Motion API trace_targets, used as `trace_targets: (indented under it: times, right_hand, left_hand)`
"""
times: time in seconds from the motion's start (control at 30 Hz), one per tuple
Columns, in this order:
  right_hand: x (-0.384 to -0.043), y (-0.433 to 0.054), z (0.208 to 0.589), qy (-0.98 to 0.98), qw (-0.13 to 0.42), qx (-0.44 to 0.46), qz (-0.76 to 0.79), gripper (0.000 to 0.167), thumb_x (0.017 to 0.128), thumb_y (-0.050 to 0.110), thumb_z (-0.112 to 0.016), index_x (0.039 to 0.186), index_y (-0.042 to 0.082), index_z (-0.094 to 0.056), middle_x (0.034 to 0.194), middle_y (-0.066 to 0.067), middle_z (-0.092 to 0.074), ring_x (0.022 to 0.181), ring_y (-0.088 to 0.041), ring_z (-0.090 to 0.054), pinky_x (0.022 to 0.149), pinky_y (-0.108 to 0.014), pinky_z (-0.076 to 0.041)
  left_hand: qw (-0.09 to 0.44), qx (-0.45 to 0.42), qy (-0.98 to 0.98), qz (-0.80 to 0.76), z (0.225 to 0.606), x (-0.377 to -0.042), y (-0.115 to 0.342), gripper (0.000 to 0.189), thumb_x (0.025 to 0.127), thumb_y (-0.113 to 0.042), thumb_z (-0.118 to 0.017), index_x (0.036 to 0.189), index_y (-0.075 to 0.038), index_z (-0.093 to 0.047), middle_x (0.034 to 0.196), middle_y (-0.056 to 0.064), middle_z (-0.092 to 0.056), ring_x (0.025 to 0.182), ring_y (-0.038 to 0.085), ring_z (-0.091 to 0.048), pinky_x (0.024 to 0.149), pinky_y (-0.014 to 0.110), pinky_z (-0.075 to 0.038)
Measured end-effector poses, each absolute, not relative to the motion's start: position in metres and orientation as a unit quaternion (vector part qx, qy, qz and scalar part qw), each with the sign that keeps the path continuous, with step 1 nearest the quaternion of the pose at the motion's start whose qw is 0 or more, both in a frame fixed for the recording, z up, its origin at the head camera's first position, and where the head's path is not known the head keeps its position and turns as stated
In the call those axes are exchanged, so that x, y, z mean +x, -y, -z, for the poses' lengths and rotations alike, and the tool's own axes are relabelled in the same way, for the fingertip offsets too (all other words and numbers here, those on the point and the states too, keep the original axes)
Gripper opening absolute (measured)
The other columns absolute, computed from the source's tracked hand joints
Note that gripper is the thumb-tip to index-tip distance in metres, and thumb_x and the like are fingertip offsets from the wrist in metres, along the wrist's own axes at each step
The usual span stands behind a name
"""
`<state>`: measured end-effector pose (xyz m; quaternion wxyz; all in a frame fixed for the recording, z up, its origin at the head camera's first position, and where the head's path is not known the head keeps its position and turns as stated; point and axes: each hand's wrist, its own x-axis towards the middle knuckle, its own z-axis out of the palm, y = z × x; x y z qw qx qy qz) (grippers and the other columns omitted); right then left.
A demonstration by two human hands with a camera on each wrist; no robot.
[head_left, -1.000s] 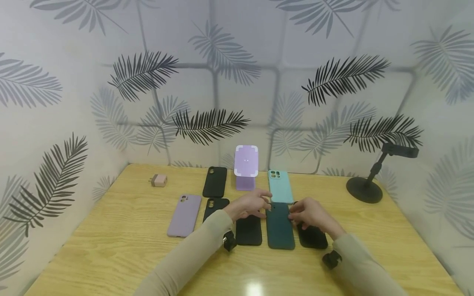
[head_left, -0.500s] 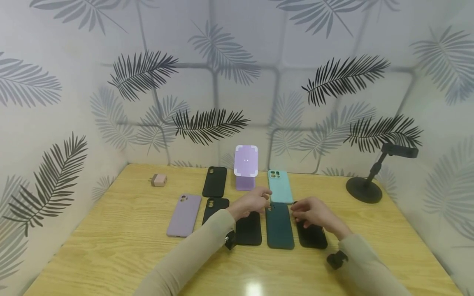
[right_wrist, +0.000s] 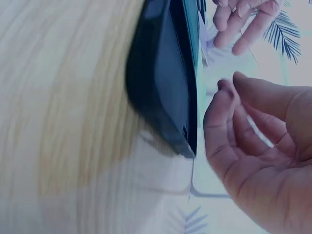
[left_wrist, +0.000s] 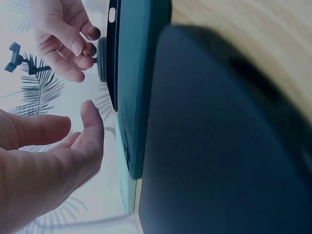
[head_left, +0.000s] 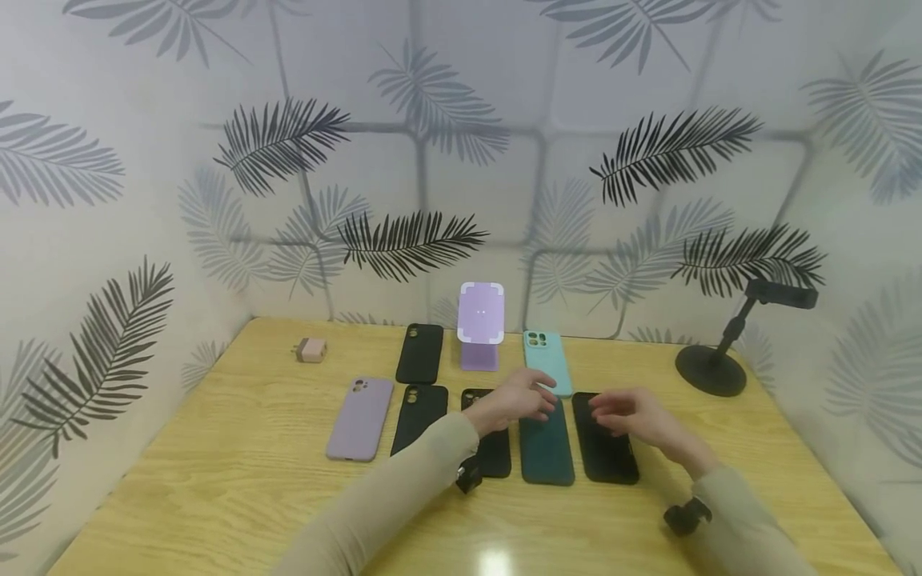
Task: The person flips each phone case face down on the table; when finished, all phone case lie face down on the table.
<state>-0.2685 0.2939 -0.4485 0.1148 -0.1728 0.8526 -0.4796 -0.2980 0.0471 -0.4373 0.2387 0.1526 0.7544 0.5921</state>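
Note:
My left hand (head_left: 513, 398) hovers over the top end of a dark teal phone case (head_left: 546, 452), fingers loosely bent and holding nothing. Over the black phone case (head_left: 608, 458) to its right is my right hand (head_left: 644, 418), also holding nothing, its fingers loosely curled. The left wrist view shows a gap between the left hand and the teal case (left_wrist: 139, 78). In the right wrist view the right-hand black case (right_wrist: 165, 73) lies flat, apart from the fingers. A mint phone case (head_left: 551, 368) lies behind the teal one. Another black phone case (head_left: 495, 458) is partly hidden under my left wrist.
Left of the hands lie a lilac phone case (head_left: 360, 420) and two black phone cases, one near (head_left: 418, 412) and one far (head_left: 420, 354). A purple phone stand (head_left: 481, 314) stands at the back, a pink charger plug (head_left: 312, 350) at back left, a black stand (head_left: 711, 370) at right.
Both hands have lifted from beside the teal case. They have shifted right, the left hand now over its top end and the right over the black case. The cases stay in place.

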Motion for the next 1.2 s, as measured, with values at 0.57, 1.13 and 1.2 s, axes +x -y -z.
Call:
trace_targets:
  times: [0.57, 1.13, 1.2]
  right_hand:
    - [-0.251, -0.326, 0.448, -0.882, 0.125, -0.105, 0.441, 0.048, 0.091, 0.008, -0.067, 0.13, -0.015, -0.053, 0.13, -0.034, -0.056, 0.113, -0.041, -0.062, 0.076, -0.027, -0.056]
    - [-0.254, -0.321, 0.451, -0.847, 0.17, -0.074, 0.498, 0.054, 0.095, 0.018, -0.064, 0.134, -0.016, -0.048, 0.137, -0.037, -0.048, 0.106, -0.026, -0.067, 0.084, -0.034, -0.059]
    - [-0.254, -0.32, 0.45, -0.842, 0.176, -0.074, 0.505, 0.056, 0.096, 0.02, -0.064, 0.136, -0.016, -0.047, 0.138, -0.036, -0.048, 0.106, -0.027, -0.067, 0.084, -0.035, -0.059]
  left_hand:
    - [0.287, 0.154, -0.72, -0.613, 0.441, -0.287, -0.073, 0.047, 0.094, 0.009, -0.05, 0.14, 0.006, -0.046, 0.112, 0.026, -0.061, 0.105, 0.035, -0.067, 0.087, 0.036, -0.058]
    - [0.29, 0.063, -0.672, -0.678, 0.439, -0.278, -0.085, 0.055, 0.095, -0.004, -0.061, 0.144, 0.006, -0.039, 0.126, 0.023, -0.06, 0.108, 0.036, -0.064, 0.087, 0.043, -0.058]
    - [0.287, 0.057, -0.67, -0.682, 0.439, -0.278, -0.085, 0.056, 0.094, -0.004, -0.062, 0.144, 0.005, -0.038, 0.121, 0.021, -0.061, 0.102, 0.032, -0.065, 0.087, 0.043, -0.058]
